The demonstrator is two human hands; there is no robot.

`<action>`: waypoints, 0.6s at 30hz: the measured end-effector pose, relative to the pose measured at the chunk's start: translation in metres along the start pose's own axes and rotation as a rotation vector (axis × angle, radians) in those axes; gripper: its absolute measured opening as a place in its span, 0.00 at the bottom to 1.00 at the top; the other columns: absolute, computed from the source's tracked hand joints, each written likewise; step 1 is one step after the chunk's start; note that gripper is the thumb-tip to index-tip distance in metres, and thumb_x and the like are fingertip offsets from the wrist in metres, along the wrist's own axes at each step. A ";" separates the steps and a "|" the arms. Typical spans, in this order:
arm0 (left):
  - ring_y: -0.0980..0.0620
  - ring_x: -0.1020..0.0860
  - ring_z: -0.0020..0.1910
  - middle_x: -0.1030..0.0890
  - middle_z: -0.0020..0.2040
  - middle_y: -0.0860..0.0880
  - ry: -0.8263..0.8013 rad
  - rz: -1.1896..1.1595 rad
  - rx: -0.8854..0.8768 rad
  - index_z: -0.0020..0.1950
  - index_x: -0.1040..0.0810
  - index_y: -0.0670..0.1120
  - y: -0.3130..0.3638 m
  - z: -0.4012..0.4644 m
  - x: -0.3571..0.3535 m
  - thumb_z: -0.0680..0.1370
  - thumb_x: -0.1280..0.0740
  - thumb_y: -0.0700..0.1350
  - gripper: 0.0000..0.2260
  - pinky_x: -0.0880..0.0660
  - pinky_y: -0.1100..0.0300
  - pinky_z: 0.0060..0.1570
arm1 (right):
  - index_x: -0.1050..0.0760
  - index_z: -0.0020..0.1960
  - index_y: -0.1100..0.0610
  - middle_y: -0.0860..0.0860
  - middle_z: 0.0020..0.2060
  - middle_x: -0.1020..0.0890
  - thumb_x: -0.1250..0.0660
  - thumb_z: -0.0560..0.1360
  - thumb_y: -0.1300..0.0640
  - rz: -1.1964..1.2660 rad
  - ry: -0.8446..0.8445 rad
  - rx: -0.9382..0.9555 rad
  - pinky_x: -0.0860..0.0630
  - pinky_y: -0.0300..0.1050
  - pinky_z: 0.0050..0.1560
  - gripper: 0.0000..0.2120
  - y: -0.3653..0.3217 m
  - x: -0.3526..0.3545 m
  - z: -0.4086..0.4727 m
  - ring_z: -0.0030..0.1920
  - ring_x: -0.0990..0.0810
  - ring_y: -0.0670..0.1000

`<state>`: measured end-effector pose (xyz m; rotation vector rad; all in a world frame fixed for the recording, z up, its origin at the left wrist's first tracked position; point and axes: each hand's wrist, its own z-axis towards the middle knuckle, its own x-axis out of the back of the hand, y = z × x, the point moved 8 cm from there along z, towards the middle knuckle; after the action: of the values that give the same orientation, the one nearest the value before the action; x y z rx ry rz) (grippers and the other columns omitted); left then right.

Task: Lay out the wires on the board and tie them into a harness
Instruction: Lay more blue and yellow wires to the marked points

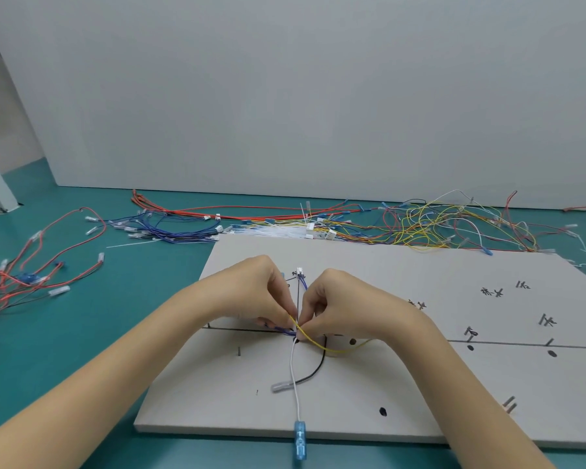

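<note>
A blue terminal (pixel 299 443) hangs over the board's (pixel 403 394) near edge on a white wire (pixel 294 374). Mid-board, left hand (pixel 261 292) and right hand (pixel 335 302) fingers pinch a yellow wire (pixel 332 350) over purple wires (pixel 285 331). Loose wires (pixel 420 225) lie along the desk's (pixel 115 316) far edge.

Bright even light, soft focus, perhaps edge-warped

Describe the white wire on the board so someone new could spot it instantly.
Start at the grey board and find the near edge. The white wire runs from where both hands pinch the wires straight toward that edge, ending in a clear blue terminal overhanging it. The neighbouring black wire curves sideways instead.
</note>
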<state>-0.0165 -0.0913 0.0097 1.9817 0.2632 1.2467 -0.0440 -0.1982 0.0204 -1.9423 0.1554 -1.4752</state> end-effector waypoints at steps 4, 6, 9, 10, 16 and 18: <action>0.56 0.24 0.31 0.16 0.35 0.48 -0.076 0.026 -0.043 0.42 0.13 0.48 0.006 -0.003 -0.007 0.71 0.26 0.40 0.04 0.26 0.63 0.37 | 0.17 0.36 0.53 0.42 0.21 0.25 0.24 0.67 0.56 0.008 0.004 -0.005 0.34 0.33 0.27 0.03 0.002 0.000 0.001 0.24 0.29 0.41; 0.56 0.24 0.33 0.16 0.36 0.48 -0.116 0.006 -0.055 0.44 0.13 0.48 0.006 -0.004 -0.007 0.72 0.26 0.40 0.05 0.26 0.63 0.39 | 0.17 0.36 0.55 0.42 0.21 0.25 0.25 0.67 0.57 0.024 -0.001 -0.008 0.34 0.32 0.25 0.02 0.003 -0.001 0.000 0.23 0.29 0.41; 0.56 0.24 0.35 0.17 0.37 0.48 -0.172 -0.046 -0.055 0.46 0.13 0.48 0.004 -0.005 -0.009 0.73 0.26 0.43 0.03 0.25 0.62 0.42 | 0.18 0.37 0.55 0.43 0.20 0.26 0.25 0.67 0.58 0.045 -0.014 -0.023 0.31 0.37 0.26 0.03 0.003 -0.001 0.000 0.23 0.30 0.41; 0.56 0.24 0.35 0.17 0.37 0.48 -0.169 -0.057 -0.058 0.46 0.13 0.47 0.004 -0.005 -0.009 0.73 0.26 0.43 0.03 0.24 0.62 0.42 | 0.18 0.36 0.55 0.43 0.20 0.26 0.25 0.68 0.58 0.053 -0.018 -0.027 0.30 0.40 0.27 0.03 0.003 -0.001 0.000 0.22 0.30 0.41; 0.56 0.23 0.33 0.16 0.34 0.50 -0.128 -0.054 -0.086 0.41 0.13 0.47 0.004 0.000 -0.009 0.72 0.24 0.43 0.00 0.25 0.63 0.38 | 0.17 0.39 0.54 0.45 0.20 0.26 0.26 0.70 0.58 0.093 -0.061 -0.016 0.30 0.40 0.28 0.01 0.002 0.000 -0.004 0.23 0.30 0.44; 0.56 0.23 0.33 0.16 0.35 0.49 -0.128 -0.055 -0.094 0.41 0.13 0.49 0.003 0.000 -0.009 0.71 0.24 0.44 0.00 0.25 0.64 0.37 | 0.16 0.41 0.54 0.46 0.21 0.25 0.26 0.70 0.58 0.111 -0.081 -0.017 0.31 0.38 0.27 0.01 0.002 0.004 -0.007 0.23 0.29 0.44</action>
<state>-0.0217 -0.0983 0.0061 1.9513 0.1909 1.0729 -0.0480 -0.2047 0.0235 -1.9707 0.2366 -1.3252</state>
